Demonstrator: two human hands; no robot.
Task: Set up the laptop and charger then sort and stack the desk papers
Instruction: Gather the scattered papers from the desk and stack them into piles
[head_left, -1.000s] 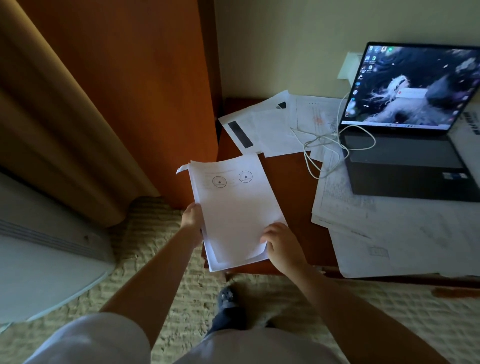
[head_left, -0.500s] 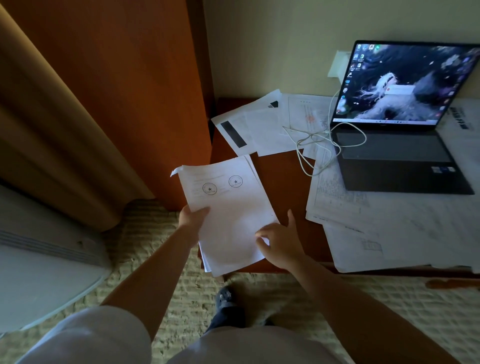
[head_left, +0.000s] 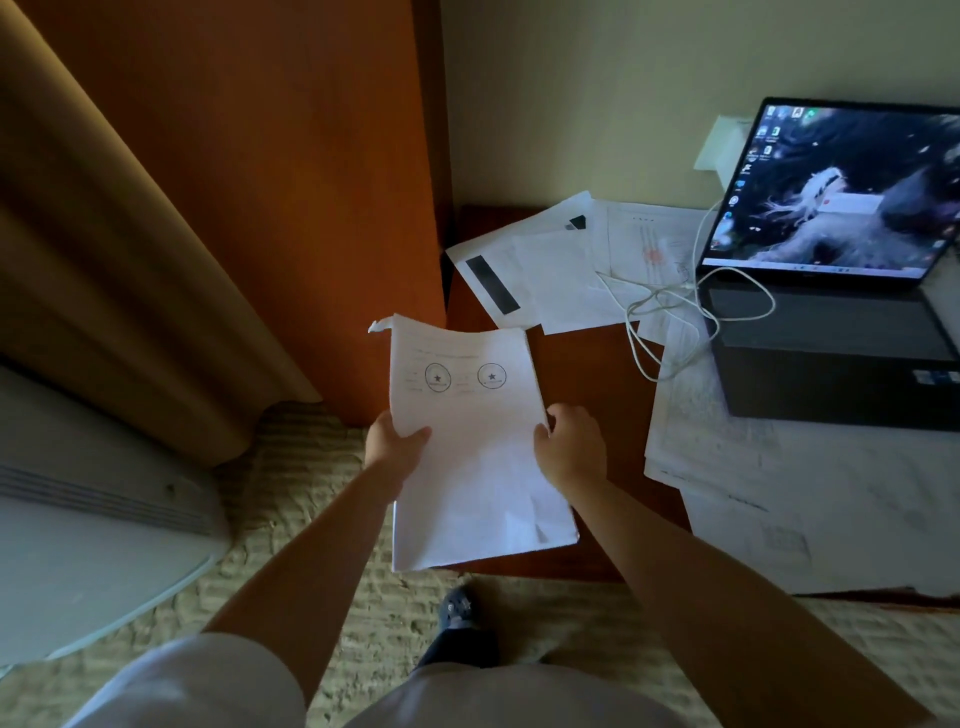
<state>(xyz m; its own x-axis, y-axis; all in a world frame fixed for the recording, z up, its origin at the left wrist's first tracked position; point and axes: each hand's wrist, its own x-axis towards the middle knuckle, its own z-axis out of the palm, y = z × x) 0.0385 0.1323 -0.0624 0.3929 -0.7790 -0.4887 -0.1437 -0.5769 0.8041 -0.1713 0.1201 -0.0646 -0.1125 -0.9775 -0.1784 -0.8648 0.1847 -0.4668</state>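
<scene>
Head view: paper stack at frame centre, held over the near left corner of the tabletop. Top sheet carries two circular stamps with stars in its upper half; upper left corner is dog-eared; a small fold shows near the lower right. Left hand grips the stack's left edge, thumb curled over the top sheet, remaining fingers hidden underneath. Right hand holds the right edge, fingers curled against it; how far they wrap under the stack cannot be told.

Loose papers lie fanned at the back of the tabletop, upper centre of the frame, one with a dark rectangular bar. More papers spread overlapping across the right side, reaching the front edge and running under the laptop.

Laptop sits at upper right, lid open, screen lit with desktop icons and a dark wallpaper. White charger cable loops over the papers just left of the laptop and runs up toward a white wall socket beside the screen.

Wooden panel fills upper centre-left; curtain at left; white appliance at lower left. Woven floor mat below, one dark shoe visible at lower centre.
</scene>
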